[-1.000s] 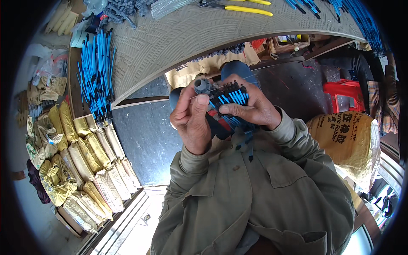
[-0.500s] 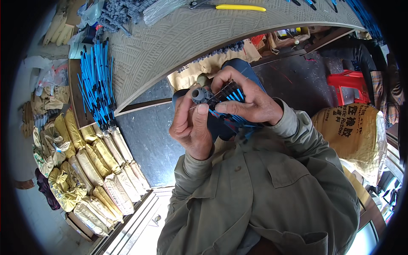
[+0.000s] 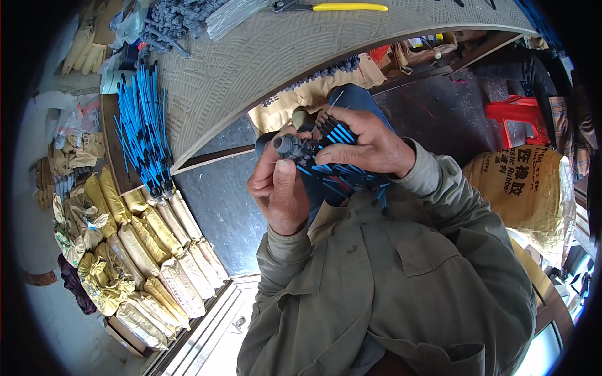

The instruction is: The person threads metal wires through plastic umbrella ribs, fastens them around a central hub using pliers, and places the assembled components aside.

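In front of my chest, my left hand (image 3: pixel 280 194) is closed around the base of a grey plastic piece (image 3: pixel 285 145) with a round ribbed end, its thumb bent against it. My right hand (image 3: pixel 370 139) grips a bundle of thin blue rods with black ends (image 3: pixel 338 133), the thumb laid across it. The bundle's black ends meet the grey piece between my hands; how they join is hidden by the fingers. Other ends of the blue rods fan out below my right hand. A thin pale strand (image 3: pixel 338 98) sticks up above my right fingers.
Another blue rod bundle (image 3: pixel 143 125) lies on the table's left end. On the patterned tabletop (image 3: pixel 251 69) are grey plastic parts (image 3: pixel 169 28), clear strands (image 3: pixel 235 17) and yellow-handled pliers (image 3: pixel 351 7). Stacked sacks (image 3: pixel 138 247) stand left; a red stool (image 3: pixel 517 119) and large sack (image 3: pixel 517 200) stand right.
The grey piece has shifted slightly left and down and turned its open end more upward. My left thumb has moved down and left. Both hands keep their grip.
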A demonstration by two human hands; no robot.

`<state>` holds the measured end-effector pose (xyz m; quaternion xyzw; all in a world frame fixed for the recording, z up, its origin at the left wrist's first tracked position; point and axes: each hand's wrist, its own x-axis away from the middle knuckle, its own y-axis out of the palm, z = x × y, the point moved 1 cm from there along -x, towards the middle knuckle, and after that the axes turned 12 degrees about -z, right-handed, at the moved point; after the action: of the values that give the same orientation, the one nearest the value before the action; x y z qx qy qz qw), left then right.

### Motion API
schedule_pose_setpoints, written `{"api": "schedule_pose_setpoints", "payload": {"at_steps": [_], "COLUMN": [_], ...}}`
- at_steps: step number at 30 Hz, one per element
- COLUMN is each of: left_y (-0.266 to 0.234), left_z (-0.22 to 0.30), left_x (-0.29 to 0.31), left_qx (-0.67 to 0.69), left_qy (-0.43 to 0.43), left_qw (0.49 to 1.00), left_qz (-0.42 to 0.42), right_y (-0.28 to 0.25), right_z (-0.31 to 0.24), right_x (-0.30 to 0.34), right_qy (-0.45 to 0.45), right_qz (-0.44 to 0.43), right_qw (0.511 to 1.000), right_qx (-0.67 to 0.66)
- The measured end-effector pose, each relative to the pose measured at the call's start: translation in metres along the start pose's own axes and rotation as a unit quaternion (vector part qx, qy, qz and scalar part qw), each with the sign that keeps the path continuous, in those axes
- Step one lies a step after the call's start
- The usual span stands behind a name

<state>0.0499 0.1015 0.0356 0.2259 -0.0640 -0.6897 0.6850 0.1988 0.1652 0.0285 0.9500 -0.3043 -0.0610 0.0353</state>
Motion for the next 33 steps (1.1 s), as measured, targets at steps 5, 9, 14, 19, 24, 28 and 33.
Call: {"api": "schedule_pose_setpoints", "payload": {"at_steps": [5,9,14,19,24,28,33], "left_y": [-0.002,0.003,-0.003,-0.007,-0.013,-0.015,-0.015], "left_z": [0.002,0.004,0.004,0.0,0.003,0.002,0.005], "left_x": [0.004,0.004,0.002,0.0,-0.001,-0.003,-0.004], "left_qx": [-0.039,-0.071,-0.079,-0.055,-0.027,-0.007,-0.059], "left_qy": [-0.018,-0.015,-0.012,-0.018,-0.02,-0.025,-0.004], "left_qw": [0.999,0.997,0.996,0.998,0.998,0.996,0.993], "left_qz": [0.016,0.015,-0.033,-0.022,-0.055,-0.086,-0.106], "right_y": [0.002,0.003,0.003,0.006,-0.002,-0.002,0.004], "right_z": [0.004,0.004,0.006,0.01,-0.002,0.003,0.011], "right_x": [-0.003,0.0,0.003,0.007,0.004,-0.002,-0.008], "right_qy": [-0.119,-0.118,-0.091,-0.08,-0.048,-0.025,-0.16], "right_qz": [0.014,0.023,0.017,0.033,-0.014,-0.024,-0.004], "right_qw": [0.991,0.992,0.995,0.991,0.995,0.998,0.971], "right_qx": [0.055,0.049,0.024,0.107,0.091,0.052,-0.175]}}
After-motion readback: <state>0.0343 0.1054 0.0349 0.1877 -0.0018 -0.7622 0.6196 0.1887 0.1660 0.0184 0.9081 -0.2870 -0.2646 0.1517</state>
